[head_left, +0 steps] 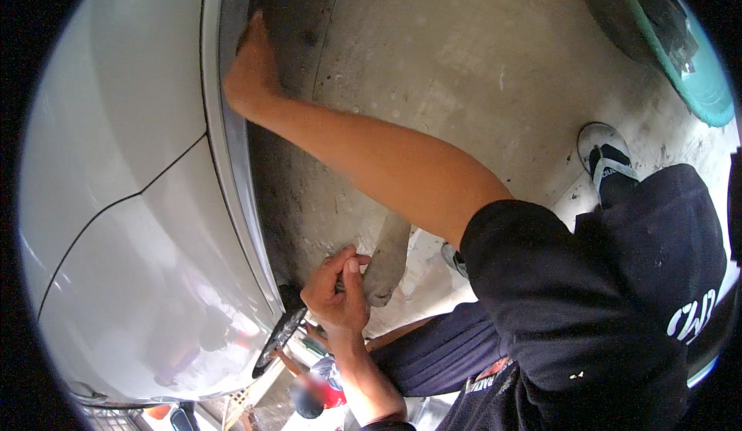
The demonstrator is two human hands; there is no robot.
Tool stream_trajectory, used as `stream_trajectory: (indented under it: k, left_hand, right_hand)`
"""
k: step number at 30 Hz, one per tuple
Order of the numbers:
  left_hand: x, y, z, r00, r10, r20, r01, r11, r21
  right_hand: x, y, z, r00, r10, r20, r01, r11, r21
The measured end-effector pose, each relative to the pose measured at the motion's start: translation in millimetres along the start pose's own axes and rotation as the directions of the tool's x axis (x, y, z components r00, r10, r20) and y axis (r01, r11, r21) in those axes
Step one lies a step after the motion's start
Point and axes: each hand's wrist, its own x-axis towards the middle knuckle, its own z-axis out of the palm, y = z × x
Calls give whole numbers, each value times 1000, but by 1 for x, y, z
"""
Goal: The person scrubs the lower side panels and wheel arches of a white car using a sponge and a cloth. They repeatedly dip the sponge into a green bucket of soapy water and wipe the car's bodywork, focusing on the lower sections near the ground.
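Note:
My right hand [252, 74] is at the lower sill of a silver car [139, 245], its wrist bent and fingers towards the top of the view; whether it holds anything is hidden. Lower down, my left hand [336, 295] is raised beside the sill, thumb tip against a bent finger, and nothing shows between them. Just right of it is a grey, dirt-marked cylindrical thing [388, 263] that I cannot identify. The car's panel gaps run along its glossy side, left of both hands.
A teal rounded container or rim [704, 94] curves at the upper right, near a strapped sandal [606, 147] on the stained concrete floor [440, 54]. A wheel [278, 344] is below the sill line. Beyond it is another person [333, 390] in red with a dark cap.

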Motion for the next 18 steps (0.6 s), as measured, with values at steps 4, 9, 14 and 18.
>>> stream_trajectory:
  k: [4, 9, 14, 18]
  left_hand:
    - [13, -1, 11, 997, 68, 42, -66, 997, -31]
    - [14, 5, 8, 999, 33, -3, -34, 998, -48]
    - [14, 4, 12, 997, 77, -1, -77, 996, -42]
    - [12, 6, 14, 1000, 19, 10, -19, 1000, -16]
  right_hand:
    - [-11, 21, -27, 757, 361, 545, -157, 910, -384]
    - [-3, -4, -46, 957, 110, 270, -61, 981, -184]
    - [-14, 0, -26, 966, 78, 245, -26, 978, -206]
    - [-32, 8, -24, 955, 112, 275, -64, 982, -179]
